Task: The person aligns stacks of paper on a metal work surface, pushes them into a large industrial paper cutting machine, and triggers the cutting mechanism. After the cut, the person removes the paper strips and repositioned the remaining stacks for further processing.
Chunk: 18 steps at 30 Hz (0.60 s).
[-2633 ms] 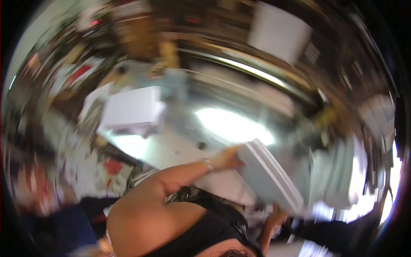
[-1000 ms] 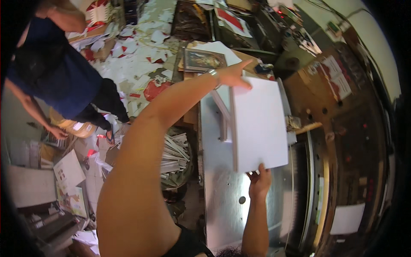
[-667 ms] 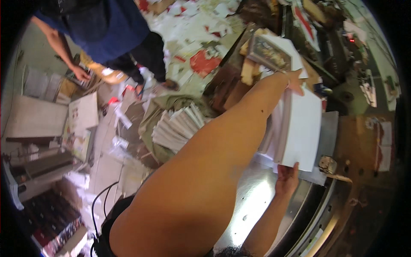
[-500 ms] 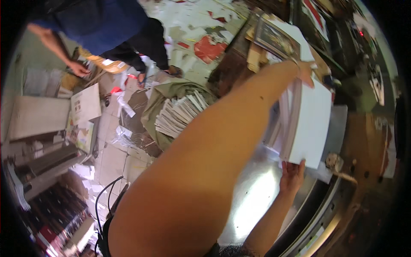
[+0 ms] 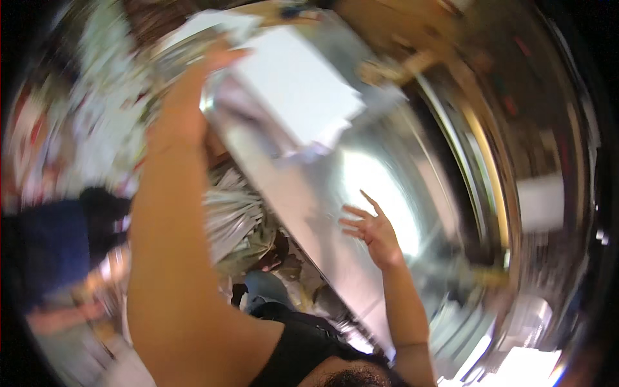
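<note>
A stack of white sheets (image 5: 293,84) lies on a shiny metal table (image 5: 293,193). My left arm reaches far forward, and my left hand (image 5: 222,58) is at the stack's far left edge; motion blur hides how its fingers are set. Beyond it sits a blurred framed picture (image 5: 177,55), with another white sheet (image 5: 222,24) behind. My right hand (image 5: 372,233) hovers over the bare metal nearer to me, apart from the stack. Its fingers are spread and nothing is in them.
Left of the table is a sack holding bundled paper (image 5: 235,216). A person in a dark blue top (image 5: 51,245) is at the far left, by a littered floor (image 5: 103,97). A long bar-like edge (image 5: 480,161) runs along the table's right side. More pale stacks (image 5: 461,338) lie at lower right.
My view has swung right, so the scene slides left and blurs. My right hand has come off the stack's near edge and opened over the metal. My left hand stays by the far edge.
</note>
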{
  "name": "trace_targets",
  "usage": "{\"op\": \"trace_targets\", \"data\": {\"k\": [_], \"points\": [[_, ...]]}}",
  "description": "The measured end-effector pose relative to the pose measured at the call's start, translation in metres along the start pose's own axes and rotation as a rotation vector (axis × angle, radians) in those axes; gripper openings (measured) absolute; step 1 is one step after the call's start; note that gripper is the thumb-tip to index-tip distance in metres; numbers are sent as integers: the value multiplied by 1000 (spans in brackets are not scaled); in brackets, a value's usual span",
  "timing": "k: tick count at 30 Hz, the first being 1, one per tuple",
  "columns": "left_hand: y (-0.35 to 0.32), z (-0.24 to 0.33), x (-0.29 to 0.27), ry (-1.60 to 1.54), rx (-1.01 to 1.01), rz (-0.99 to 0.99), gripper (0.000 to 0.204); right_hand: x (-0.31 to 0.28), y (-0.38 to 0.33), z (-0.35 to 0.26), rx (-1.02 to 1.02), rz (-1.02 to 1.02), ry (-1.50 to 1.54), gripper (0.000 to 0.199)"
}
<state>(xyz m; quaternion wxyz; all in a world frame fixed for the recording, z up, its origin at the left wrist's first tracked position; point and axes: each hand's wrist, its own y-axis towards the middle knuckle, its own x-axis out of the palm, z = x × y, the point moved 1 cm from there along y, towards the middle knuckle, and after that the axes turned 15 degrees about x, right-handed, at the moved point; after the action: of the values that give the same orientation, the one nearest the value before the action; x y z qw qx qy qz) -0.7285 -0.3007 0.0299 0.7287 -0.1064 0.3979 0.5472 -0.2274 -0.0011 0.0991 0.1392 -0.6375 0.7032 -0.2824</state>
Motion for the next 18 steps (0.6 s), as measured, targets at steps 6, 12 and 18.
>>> {"op": "trace_targets", "data": {"k": [6, 12, 18], "points": [[53, -47, 12, 56, 168, -270, 89, -30, -190, 182, 352, 650, 24, 66], [67, -13, 8, 402, 284, -198, 99, 50, -253, 322, 229, 1044, 618, 53], [-23, 184, 46, 431, 763, 659, 60, 76, -235, 366, 210, 1169, 505, 54]]}}
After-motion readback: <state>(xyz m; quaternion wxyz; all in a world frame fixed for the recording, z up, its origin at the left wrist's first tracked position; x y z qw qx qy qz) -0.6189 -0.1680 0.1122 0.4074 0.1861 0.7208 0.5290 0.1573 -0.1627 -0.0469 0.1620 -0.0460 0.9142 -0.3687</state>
